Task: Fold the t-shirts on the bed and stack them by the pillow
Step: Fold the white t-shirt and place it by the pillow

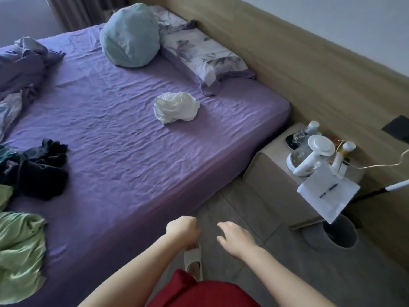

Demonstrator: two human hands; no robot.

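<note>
A crumpled white t-shirt (176,107) lies on the purple bed (124,138), a little below the floral pillow (205,54) at the headboard. A dark bundle of clothes (42,169) sits at the bed's left side, and a rumpled green t-shirt (20,249) lies at the lower left edge. My left hand (182,227) hovers over the bed's near edge with its fingers curled, holding nothing. Beside it, my right hand (234,237) hangs over the floor with relaxed fingers and is empty. Neither hand touches any garment.
A round pale-blue cushion (130,35) rests near the pillow. A rumpled purple blanket (20,67) lies at far left. A nightstand (281,173) with a white kettle (309,158), paper and pen stands right of the bed, a grey bin (339,233) beside it. A slipper (194,260) is below me.
</note>
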